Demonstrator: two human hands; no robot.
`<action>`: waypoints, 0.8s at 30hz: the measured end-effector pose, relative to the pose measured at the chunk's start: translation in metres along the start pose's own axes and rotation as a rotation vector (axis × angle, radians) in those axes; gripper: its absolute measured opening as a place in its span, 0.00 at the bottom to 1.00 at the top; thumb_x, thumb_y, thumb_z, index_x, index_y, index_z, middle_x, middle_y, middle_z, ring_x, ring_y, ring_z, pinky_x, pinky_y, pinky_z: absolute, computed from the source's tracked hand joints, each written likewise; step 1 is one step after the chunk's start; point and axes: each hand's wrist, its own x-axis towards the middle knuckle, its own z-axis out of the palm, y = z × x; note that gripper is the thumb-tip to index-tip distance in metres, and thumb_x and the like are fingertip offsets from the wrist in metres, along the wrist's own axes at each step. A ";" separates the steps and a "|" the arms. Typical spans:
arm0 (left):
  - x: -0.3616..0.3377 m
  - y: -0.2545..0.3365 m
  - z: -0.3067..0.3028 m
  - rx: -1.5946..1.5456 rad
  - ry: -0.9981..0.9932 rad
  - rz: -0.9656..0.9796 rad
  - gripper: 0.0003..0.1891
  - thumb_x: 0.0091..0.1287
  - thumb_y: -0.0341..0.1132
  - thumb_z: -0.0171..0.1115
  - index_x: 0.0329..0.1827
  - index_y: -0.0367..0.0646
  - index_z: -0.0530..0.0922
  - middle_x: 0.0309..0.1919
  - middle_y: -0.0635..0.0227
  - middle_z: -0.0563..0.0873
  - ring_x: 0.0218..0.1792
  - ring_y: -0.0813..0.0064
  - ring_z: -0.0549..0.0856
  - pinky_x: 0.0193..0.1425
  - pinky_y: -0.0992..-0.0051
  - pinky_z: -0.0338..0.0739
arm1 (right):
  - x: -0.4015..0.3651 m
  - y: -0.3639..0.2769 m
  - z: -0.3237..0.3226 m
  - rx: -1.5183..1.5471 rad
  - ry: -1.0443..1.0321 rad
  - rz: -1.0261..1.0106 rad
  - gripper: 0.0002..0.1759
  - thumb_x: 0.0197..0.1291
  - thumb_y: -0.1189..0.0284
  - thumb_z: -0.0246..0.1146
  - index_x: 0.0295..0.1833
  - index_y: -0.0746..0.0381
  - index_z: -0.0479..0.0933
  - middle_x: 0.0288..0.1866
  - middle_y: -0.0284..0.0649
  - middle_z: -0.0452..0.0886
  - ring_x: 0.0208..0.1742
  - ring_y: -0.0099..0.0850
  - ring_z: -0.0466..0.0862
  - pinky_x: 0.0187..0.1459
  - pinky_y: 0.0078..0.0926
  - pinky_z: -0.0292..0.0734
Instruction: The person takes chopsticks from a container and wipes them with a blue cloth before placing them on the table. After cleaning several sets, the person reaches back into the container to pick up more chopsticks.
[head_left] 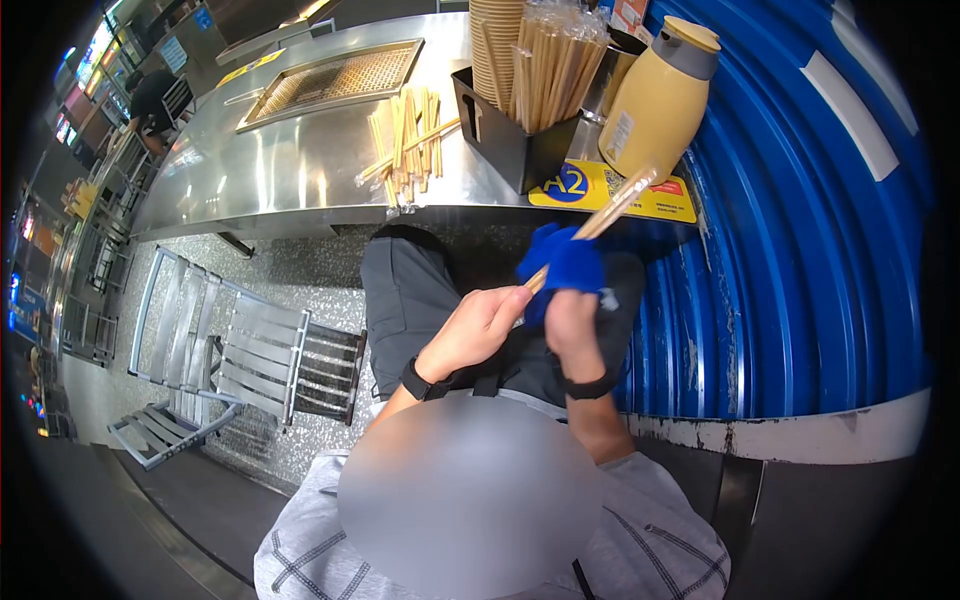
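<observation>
Over my lap, my left hand (482, 325) pinches the lower end of a wrapped pair of chopsticks (612, 208), which slants up to the right. A blue cloth (568, 268) is around the middle of the pair, with my right hand (572, 322) closed on the cloth and somewhat blurred. A loose pile of wrapped chopsticks (408, 140) lies near the front edge of the steel table (290, 180). More wrapped chopsticks (555, 65) stand upright in a black holder (510, 140), beside stacked paper cups (496, 40).
A yellow jug (660, 100) stands right of the holder, behind a yellow A2 label (640, 190). A grill grate (330, 82) is set in the table. Metal chairs (250, 340) stand at the left, a blue corrugated wall (780, 250) at the right. Another person (155, 105) sits far left.
</observation>
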 end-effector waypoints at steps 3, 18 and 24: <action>0.001 -0.007 -0.002 -0.003 -0.007 -0.075 0.25 0.78 0.46 0.44 0.28 0.34 0.72 0.18 0.65 0.73 0.21 0.75 0.69 0.29 0.71 0.68 | -0.025 0.015 0.013 -0.057 -0.033 -0.055 0.08 0.71 0.76 0.49 0.38 0.63 0.72 0.36 0.32 0.75 0.35 0.21 0.73 0.37 0.21 0.71; -0.004 0.012 0.006 -0.159 0.056 -0.065 0.17 0.77 0.42 0.49 0.37 0.37 0.79 0.19 0.79 0.69 0.23 0.88 0.66 0.27 0.82 0.62 | 0.042 -0.029 -0.029 0.163 0.153 -0.035 0.25 0.76 0.54 0.44 0.41 0.62 0.75 0.36 0.41 0.82 0.34 0.30 0.80 0.38 0.24 0.77; -0.003 0.002 0.006 -0.018 0.194 0.059 0.10 0.74 0.34 0.56 0.42 0.35 0.79 0.22 0.79 0.74 0.25 0.90 0.68 0.27 0.83 0.62 | 0.015 -0.018 -0.006 0.224 0.026 0.049 0.20 0.76 0.59 0.44 0.36 0.61 0.71 0.32 0.38 0.78 0.31 0.28 0.78 0.35 0.24 0.75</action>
